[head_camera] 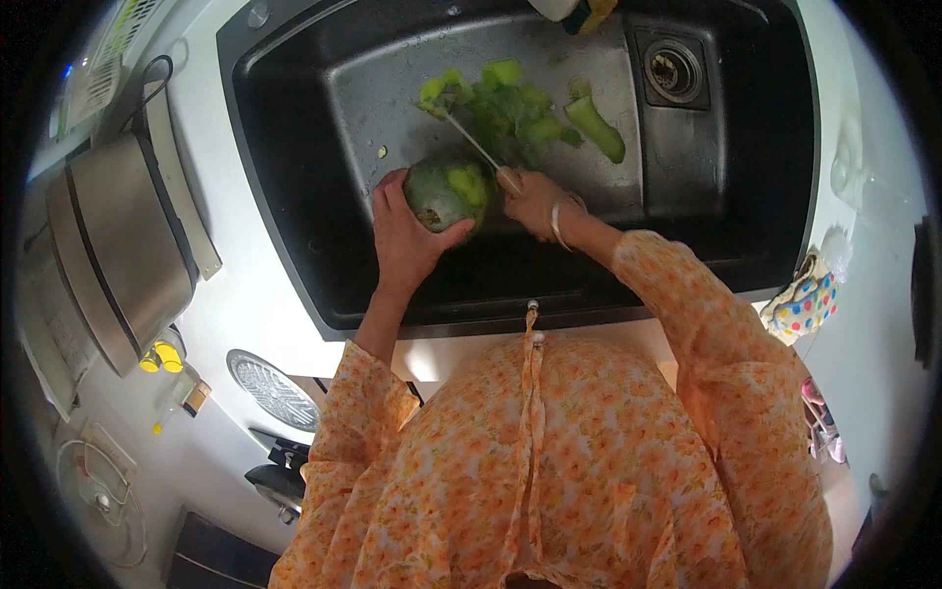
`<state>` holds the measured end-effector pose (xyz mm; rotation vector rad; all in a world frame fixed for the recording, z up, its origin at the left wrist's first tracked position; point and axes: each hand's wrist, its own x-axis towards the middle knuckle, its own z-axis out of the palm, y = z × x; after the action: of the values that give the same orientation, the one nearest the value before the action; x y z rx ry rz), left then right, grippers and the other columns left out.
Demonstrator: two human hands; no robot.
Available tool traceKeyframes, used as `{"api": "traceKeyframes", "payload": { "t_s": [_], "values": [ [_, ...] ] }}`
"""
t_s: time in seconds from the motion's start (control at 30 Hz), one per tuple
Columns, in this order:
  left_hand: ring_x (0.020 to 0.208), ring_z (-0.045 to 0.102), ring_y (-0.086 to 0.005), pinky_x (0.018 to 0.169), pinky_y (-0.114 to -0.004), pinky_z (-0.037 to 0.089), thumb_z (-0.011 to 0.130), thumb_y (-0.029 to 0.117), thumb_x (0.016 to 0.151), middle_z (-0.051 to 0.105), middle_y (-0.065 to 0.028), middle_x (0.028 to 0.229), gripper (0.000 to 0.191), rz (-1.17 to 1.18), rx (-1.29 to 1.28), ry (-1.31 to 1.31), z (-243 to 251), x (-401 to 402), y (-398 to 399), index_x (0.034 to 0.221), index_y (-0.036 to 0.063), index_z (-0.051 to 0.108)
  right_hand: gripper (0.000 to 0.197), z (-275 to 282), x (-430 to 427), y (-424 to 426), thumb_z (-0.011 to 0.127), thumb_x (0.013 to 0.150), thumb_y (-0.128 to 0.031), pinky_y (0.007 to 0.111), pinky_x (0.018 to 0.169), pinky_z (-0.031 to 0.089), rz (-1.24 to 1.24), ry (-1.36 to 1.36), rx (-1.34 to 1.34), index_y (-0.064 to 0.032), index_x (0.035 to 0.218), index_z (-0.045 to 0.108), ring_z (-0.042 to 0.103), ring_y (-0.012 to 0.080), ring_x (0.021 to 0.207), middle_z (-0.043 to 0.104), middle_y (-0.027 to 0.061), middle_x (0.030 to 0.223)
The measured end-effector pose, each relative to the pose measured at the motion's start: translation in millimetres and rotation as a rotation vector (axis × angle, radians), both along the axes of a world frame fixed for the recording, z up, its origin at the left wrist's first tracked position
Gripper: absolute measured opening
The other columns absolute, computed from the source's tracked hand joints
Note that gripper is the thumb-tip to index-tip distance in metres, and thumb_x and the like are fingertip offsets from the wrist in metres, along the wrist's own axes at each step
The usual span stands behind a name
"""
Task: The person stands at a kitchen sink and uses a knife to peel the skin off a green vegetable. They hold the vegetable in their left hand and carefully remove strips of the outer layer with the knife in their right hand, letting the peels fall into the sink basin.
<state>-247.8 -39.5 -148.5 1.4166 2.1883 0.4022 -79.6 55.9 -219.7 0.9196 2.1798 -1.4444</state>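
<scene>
My left hand [413, 234] grips a round green melon or gourd [443, 193] from its left side, over the black sink [283, 199]. A lighter green patch shows on its upper right, and a brown scar near its lower left. To the right of it, my right hand [539, 200] is closed around the handle of a knife [472, 140], whose thin blade points up and left. The blade's far end is by some green peelings [434, 96]. More peelings [515, 110] lie heaped on the sink floor, with a long curved strip [597, 131] to their right.
The drain [673, 71] is at the sink's upper right. A yellow and green sponge [589, 16] shows at the top edge. Left of the sink stands a stainless steel appliance [125, 243], with a round metal tray [274, 389] below. A dotted cloth [802, 298] lies by the right rim.
</scene>
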Motion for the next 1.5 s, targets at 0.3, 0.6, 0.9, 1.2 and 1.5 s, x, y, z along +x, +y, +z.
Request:
{"api": "traceKeyframes", "payload": {
  "t_s": [0.3,0.6,0.9,1.2,1.5],
  "values": [
    [0.106,0.042,-0.0344,0.089,-0.041,0.038,0.081,0.035,0.053,0.039,-0.0181,0.113,0.087,-0.005,0.024,-0.018,-1,-1,-1,0.118,-0.0003,0.034,0.010,52,31,-12,0.055,0.073,-0.007,0.033,0.056,0.042,-0.380,0.027,-0.445,-0.0042,0.076,0.045,0.046,0.0170,0.056,0.045,0.0059,0.062],
    [0.109,0.040,-0.0353,0.091,-0.042,0.038,0.081,0.033,0.056,0.036,-0.0187,0.117,0.089,-0.046,-0.013,0.011,-2,-1,-1,0.122,0.0016,0.030,0.013,35,20,-16,0.057,0.073,-0.009,0.039,0.067,0.043,-0.286,-0.062,-0.299,-0.0002,0.080,0.048,0.056,0.0314,0.073,0.056,0.0146,0.075],
    [0.107,0.041,-0.0340,0.090,-0.041,0.037,0.081,0.034,0.053,0.038,-0.0183,0.115,0.088,-0.051,0.024,-0.024,-1,0,5,0.118,-0.0012,0.035,0.018,-28,-1,-15,0.056,0.074,-0.012,0.039,0.051,0.044,-0.198,-0.013,-0.035,0.0001,0.084,0.047,0.053,0.0288,0.054,0.054,0.0153,0.066],
    [0.107,0.041,-0.0342,0.090,-0.041,0.037,0.081,0.034,0.052,0.039,-0.0182,0.114,0.089,-0.040,0.036,-0.005,-3,-8,-4,0.119,-0.0006,0.034,0.009,33,25,10,0.055,0.073,-0.011,0.030,0.041,0.037,-0.518,-0.039,-0.520,-0.0049,0.073,0.048,0.044,0.0160,0.042,0.046,0.0049,0.059],
    [0.107,0.040,-0.0346,0.091,-0.042,0.036,0.081,0.032,0.052,0.038,-0.0184,0.115,0.088,-0.046,0.027,-0.002,-4,-4,-1,0.118,-0.0004,0.034,0.011,39,24,-3,0.054,0.073,-0.007,0.033,0.046,0.037,-0.379,0.044,-0.481,-0.0048,0.072,0.043,0.043,0.0175,0.047,0.044,0.0062,0.059]
  ]
}}
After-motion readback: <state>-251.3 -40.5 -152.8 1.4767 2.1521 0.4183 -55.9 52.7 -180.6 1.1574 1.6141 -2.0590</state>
